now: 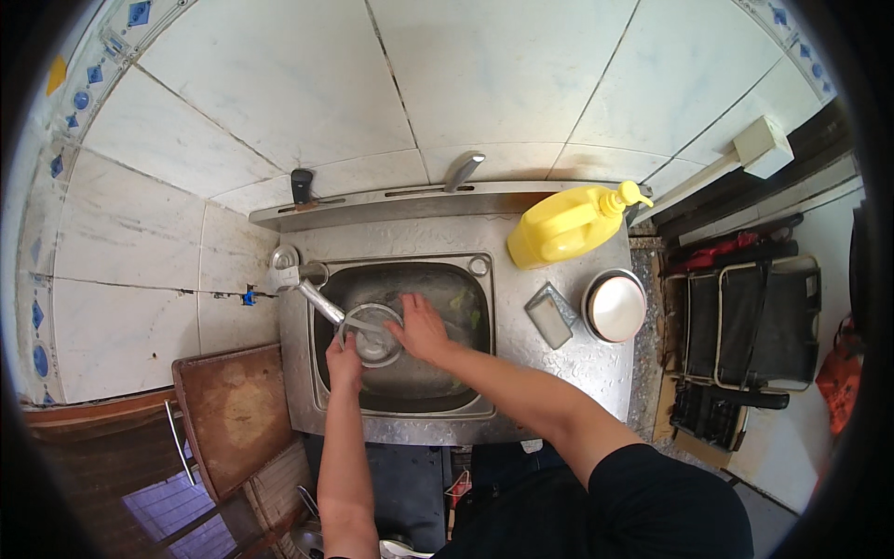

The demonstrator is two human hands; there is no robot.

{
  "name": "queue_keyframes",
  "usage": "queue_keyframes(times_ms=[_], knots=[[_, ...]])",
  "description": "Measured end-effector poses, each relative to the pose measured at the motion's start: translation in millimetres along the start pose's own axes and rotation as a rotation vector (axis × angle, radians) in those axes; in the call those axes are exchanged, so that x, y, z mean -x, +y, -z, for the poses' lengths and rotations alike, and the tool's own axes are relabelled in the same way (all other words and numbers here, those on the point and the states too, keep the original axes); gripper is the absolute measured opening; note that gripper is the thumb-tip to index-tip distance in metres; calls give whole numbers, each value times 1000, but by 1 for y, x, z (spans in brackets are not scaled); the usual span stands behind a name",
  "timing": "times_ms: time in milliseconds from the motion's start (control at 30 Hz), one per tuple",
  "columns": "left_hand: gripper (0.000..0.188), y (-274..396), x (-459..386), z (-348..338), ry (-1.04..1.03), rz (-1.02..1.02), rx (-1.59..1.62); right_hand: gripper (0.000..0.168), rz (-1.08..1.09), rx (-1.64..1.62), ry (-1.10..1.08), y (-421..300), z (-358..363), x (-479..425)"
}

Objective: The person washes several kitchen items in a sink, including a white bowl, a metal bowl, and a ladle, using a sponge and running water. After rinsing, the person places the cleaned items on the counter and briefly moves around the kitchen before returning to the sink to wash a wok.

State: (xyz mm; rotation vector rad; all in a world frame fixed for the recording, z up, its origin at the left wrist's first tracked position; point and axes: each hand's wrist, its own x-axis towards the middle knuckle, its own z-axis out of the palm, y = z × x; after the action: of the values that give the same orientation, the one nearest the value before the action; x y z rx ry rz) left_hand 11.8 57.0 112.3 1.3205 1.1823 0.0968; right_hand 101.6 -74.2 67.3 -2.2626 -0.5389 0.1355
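Note:
A round, pale bowl with a wide rim is held in the stainless steel sink, below the faucet spout. A stream of water falls into it. At the bowl's lower left, my left hand grips the rim. My right hand is at the right side, thumb over the rim and fingers stretched along the outside. Its fingertips lie over the dark sink basin. Green scraps cling to the basin's right side.
Right of the sink stand a yellow pump jug, a sponge on a small dish and stacked bowls. Knife handles rise from the rack behind. A brown board leans at left. Folded chairs are at right.

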Motion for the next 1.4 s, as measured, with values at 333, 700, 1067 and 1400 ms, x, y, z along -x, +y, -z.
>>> queue_keyframes(times_ms=[333,700,1067,1400], knots=[[30,-14,-14,8,-2,-316,-186,42,4,-134,-799,0,1,-61],[45,-115,-86,27,-108,-86,593,49,-552,-456,-601,-64,-52,15],[30,-16,-34,4,-236,127,677,62,190,372,-107,-33,-16,2],[29,-54,-30,5,105,143,289,47,72,270,51,-5,89,13]])
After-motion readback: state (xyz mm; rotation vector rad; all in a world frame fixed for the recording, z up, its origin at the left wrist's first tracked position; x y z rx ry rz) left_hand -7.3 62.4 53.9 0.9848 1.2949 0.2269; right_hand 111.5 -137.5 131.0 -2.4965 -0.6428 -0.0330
